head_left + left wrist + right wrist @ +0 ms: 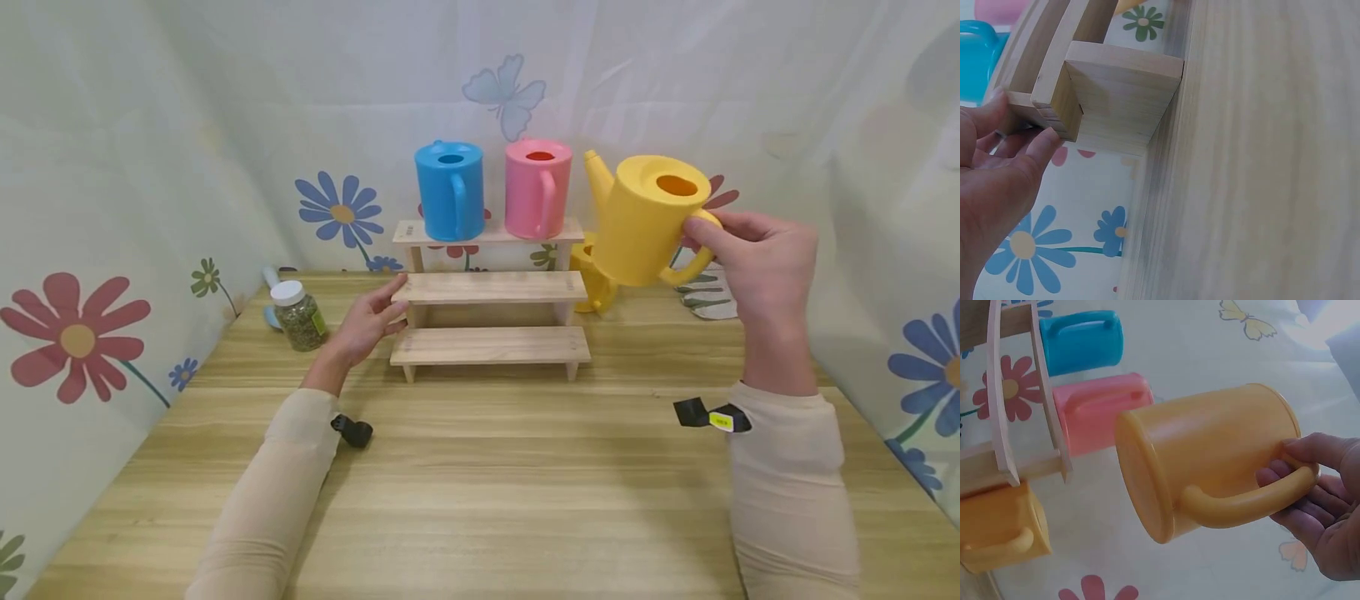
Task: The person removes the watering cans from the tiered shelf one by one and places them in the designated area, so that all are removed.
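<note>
In the head view my right hand [768, 258] grips a yellow watering can [645, 225] by its handle. It is in the air right of a three-tier wooden stand [487, 287], its spout toward the left. My left hand [367, 325] holds the left end of the stand's middle tier; the left wrist view shows its fingers [1041, 147] around the board end. A blue watering can [442, 196] and a pink watering can [528, 200] stand on the top tier. Another yellow watering can [592, 296] is on the table, partly hidden by the stand and the held can.
At the left a white-lidded jar [300, 321] of dried green bits stands before a light-blue tool [272, 317], mostly hidden. White-and-green gloves [708, 296] lie behind my right hand. A flowered curtain [225, 100] closes off the wooden table [480, 500] at the back and sides.
</note>
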